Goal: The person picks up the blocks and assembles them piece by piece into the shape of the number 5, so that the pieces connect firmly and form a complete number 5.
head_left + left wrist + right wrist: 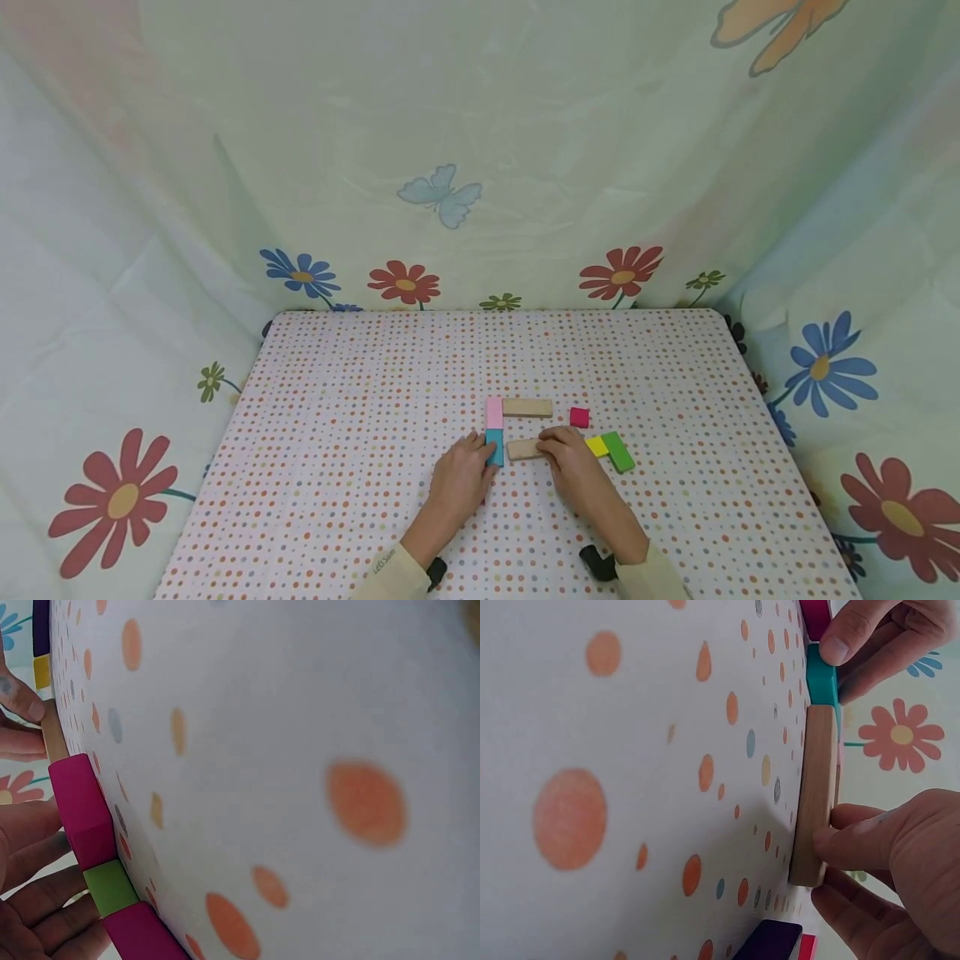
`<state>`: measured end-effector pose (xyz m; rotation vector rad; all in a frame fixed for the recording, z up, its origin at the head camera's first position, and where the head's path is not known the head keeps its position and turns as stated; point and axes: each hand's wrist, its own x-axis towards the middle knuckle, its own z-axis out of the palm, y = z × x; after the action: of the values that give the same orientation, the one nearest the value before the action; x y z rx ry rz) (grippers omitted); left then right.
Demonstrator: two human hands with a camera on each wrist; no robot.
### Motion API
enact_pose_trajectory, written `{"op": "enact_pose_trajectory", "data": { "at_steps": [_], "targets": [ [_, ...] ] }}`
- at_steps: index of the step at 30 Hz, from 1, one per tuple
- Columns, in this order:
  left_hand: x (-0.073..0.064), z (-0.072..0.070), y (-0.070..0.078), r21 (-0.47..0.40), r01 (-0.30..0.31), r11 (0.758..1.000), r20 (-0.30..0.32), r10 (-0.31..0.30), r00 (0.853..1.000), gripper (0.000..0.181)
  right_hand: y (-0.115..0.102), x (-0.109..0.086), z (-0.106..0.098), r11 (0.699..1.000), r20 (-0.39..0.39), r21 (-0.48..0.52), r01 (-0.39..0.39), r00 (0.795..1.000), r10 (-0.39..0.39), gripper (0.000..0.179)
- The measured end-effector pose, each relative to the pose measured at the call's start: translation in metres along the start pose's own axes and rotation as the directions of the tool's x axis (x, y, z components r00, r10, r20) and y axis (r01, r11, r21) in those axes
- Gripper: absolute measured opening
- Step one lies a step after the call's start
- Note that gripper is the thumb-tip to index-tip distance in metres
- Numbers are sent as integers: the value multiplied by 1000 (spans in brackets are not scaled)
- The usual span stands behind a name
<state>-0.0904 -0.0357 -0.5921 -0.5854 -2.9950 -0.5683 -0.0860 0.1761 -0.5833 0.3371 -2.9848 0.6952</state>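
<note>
My left hand point(461, 475) is at the near end of a teal block point(496, 450), its thumb point(838, 651) and fingers pinching it in the right wrist view. My right hand point(576, 467) grips the right end of a plain wooden block point(522, 450) lying right of the teal one. The wooden block's left end sits close to the teal block. A pink block point(494, 412) continues the line beyond the teal one. From its side a second wooden block point(528, 407) runs right. Two magenta blocks point(82, 810) with a green block point(111, 889) between them lie by the left hand.
Right of the right hand are a yellow block point(597, 447) and a tilted green block point(618, 452). Farther back sits a small red block point(579, 417). A dark purple block point(770, 941) shows in the right wrist view. The dotted tabletop point(360, 375) meets flowered curtains point(450, 108).
</note>
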Motion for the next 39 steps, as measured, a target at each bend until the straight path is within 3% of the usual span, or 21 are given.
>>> {"op": "enact_pose_trajectory", "data": {
  "at_steps": [18,28,39],
  "targets": [
    [0,1,-2,-30,3,1000,0,-3,1000,37,7,3,7,991,-75,-4,134,988,-134,14],
    [0,1,-3,-33,-1,999,-3,1,1000,37,8,3,7,988,-92,13,155,984,-154,13],
    [0,1,-3,-52,7,999,-2,-7,1000,36,7,1,5,994,-71,-5,110,991,-110,17]
  ]
}}
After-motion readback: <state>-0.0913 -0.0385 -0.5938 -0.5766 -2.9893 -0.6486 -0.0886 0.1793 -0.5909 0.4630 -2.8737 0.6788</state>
